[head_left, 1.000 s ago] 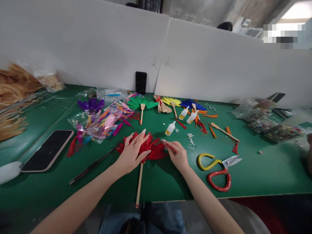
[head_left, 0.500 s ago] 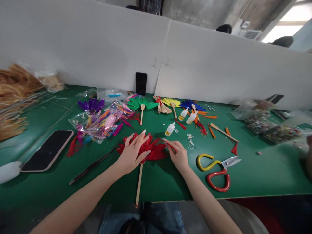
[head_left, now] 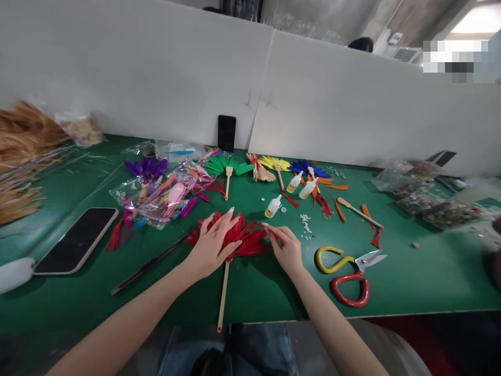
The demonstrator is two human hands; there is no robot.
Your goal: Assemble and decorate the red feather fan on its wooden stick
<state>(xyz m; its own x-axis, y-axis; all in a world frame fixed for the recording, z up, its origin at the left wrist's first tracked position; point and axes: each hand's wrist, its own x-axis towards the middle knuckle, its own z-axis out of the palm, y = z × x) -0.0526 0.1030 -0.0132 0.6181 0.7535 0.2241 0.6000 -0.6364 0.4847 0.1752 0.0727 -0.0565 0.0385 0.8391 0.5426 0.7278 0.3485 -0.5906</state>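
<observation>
Head view: two bare hands work over a green table [head_left: 391, 287], close to its near edge.
Red fan: it lies on the table in front of the person, a spread of red feathers [head_left: 250, 244] with a pale wooden handle [head_left: 224, 295] which points to the near edge.
Left hand: the left hand [head_left: 213, 243] is spread with its palm down, and its fingers rest on the red feathers.
Right hand: the right hand [head_left: 285, 249] pinches a thin red piece [head_left: 278, 239] between fingertips, at the right side of the feathers.
Dark tool: a long thin dark tool [head_left: 148, 265] lies slantwise, to the left of the handle.
Scissors: the scissors [head_left: 358, 269], with one yellow and one red grip, lie to the right of the right hand, blades apart.
Bottles: one small white bottle [head_left: 273, 206] stands beyond the right hand; two more bottles [head_left: 301, 186] are farther back.
White beads: small white beads [head_left: 306, 224] are scattered between the bottles and the scissors.
Other fans: a green fan [head_left: 229, 167], a yellow fan [head_left: 276, 164] and a blue fan [head_left: 309, 168] lie in the back, near the white panel [head_left: 332, 99].
Left side: a clear bag [head_left: 172, 193] of coloured feathers lies beyond a flat phone [head_left: 76, 240].
</observation>
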